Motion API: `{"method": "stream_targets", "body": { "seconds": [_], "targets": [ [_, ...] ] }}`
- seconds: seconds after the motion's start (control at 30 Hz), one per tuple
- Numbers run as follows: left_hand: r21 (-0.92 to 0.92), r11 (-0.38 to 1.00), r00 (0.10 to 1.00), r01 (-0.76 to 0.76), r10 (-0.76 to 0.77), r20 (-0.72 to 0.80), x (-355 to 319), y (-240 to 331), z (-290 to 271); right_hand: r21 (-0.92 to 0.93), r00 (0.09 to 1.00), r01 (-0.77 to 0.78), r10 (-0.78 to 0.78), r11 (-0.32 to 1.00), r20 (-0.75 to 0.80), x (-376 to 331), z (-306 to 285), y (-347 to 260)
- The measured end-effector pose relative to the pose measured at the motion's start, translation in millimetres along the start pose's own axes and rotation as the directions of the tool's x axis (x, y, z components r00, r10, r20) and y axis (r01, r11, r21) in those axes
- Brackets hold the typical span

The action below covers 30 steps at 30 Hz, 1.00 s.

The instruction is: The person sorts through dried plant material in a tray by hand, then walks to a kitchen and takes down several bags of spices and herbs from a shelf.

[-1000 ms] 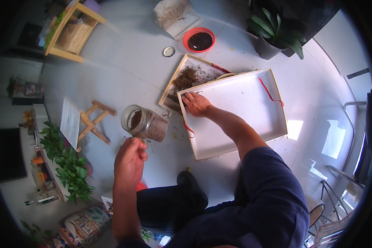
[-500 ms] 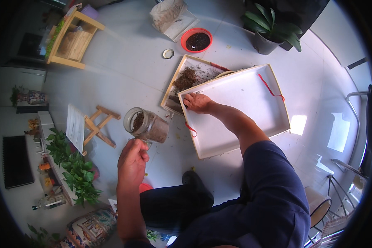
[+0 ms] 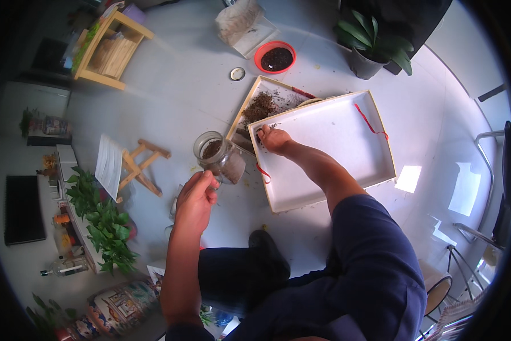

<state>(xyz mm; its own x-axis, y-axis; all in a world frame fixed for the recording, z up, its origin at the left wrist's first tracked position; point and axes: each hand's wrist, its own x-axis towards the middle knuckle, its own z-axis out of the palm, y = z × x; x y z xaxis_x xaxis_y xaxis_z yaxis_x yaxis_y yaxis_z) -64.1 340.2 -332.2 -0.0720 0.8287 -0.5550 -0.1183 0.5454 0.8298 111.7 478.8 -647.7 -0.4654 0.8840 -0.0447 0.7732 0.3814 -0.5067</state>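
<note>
My left hand (image 3: 197,193) is closed around the handle side of a clear glass jar (image 3: 233,165). The jar is partly filled with brown, crumbly material (image 3: 212,149) and tilts slightly, its mouth uncovered. My right hand (image 3: 274,140) is at the left corner of a shallow white tray (image 3: 323,150) with a yellowish rim. Its fingers are curled in, with dark crumbs around them; what they hold is hidden. Under that corner lies a second tray (image 3: 245,106), bearing a heap of brown crumbly material (image 3: 260,107).
Beyond the trays stand a red bowl of dark soil (image 3: 277,59), a round lid (image 3: 237,74), a paper bag (image 3: 238,24) and a potted plant (image 3: 366,63). Left are a folding stool (image 3: 140,169), a small wooden chair (image 3: 105,82) and leafy plants (image 3: 105,227). A metal-framed chair (image 3: 491,136) is at right.
My left hand has brought the jar up and right, nearer the trays, and the jar now stands more upright. Dark crumbs show in the white tray beside my right hand, which stays at its corner.
</note>
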Motion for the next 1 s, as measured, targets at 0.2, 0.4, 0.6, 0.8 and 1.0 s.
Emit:
{"method": "stream_targets", "body": {
  "seconds": [0.2, 0.4, 0.6, 0.8, 1.0],
  "targets": [
    [0.067, 0.996, 0.997, 0.057, -0.06, 0.039, 24.0, -8.5, 18.6, 0.154, 0.963, -0.177, 0.203, 0.972, -0.179, -19.8, 1.3, 48.2],
    [0.125, 0.984, 0.991, 0.129, -0.123, -0.058, 31.4, -19.9, 32.1, 0.528, 0.923, -0.009, 0.21, 0.849, -0.323, -44.9, -87.4, 40.0],
    [0.214, 0.968, 0.99, 0.129, -0.139, 0.034, 36.2, -24.4, 63.2, 0.658, 0.94, -0.01, 0.231, 0.753, -0.25, -71.6, -217.0, -13.7],
    [0.319, 0.938, 0.981, 0.135, -0.172, 0.091, 46.5, -43.0, 82.1, 0.454, 0.92, 0.275, -0.094, 0.848, -0.381, -92.0, -252.2, -54.2],
    [0.371, 0.924, 0.981, 0.094, -0.149, 0.123, 44.3, -48.1, 102.0, 0.215, 0.954, 0.238, -0.187, 0.947, -0.234, -103.9, -243.3, -57.5]
  ]
}}
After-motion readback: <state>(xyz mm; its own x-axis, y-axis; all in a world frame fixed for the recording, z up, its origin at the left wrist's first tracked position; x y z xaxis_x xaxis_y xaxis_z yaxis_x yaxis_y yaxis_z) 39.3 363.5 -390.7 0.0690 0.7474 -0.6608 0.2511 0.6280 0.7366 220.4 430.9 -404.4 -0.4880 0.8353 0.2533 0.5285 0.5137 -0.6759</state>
